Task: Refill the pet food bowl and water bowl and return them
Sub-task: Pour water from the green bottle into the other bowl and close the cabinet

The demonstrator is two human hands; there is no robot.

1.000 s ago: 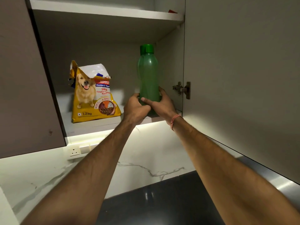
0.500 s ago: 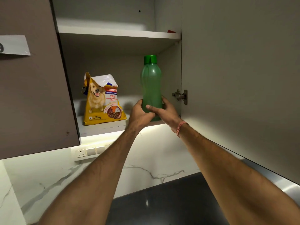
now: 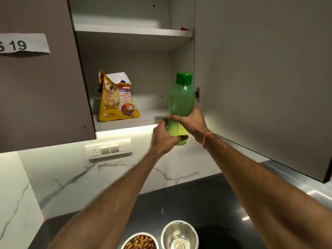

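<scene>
1. Open wall cabinet (image 3: 125,31) w/ two shelves; yellow dog food bag (image 3: 116,101) stands upright on the lower shelf, top torn open, well left of the green bottle (image 3: 181,103).
2. Cabinet door (image 3: 260,78) hangs open on the right, just beside the bottle; hinge partly hidden behind it. Left door (image 3: 41,78) carries a paper label "19".
3. Switch panel (image 3: 109,149) sits on the marble-look backsplash under the cabinet, lit by an under-shelf strip.
4. Dark glossy countertop (image 3: 206,203) below; two bowls at the bottom edge: food bowl (image 3: 141,242) w/ brown kibble, touching or just beside the steel water bowl (image 3: 179,234), shiny inside, contents unclear.
5. Vs 0.5 s ago: bottle is off the shelf, out in front of the shelf edge & lower; view tipped down, so bowls now show.
6. Left hand (image 3: 163,139) wraps fingers round the bottle's base; right hand (image 3: 192,121) grips its waist from the right side. Both curled tight on it, slight motion blur.
7. Bottle: translucent green plastic, rounded shoulders, narrowed waist, opaque green cap, upright. Red thread band (image 3: 206,139) on right wrist.
</scene>
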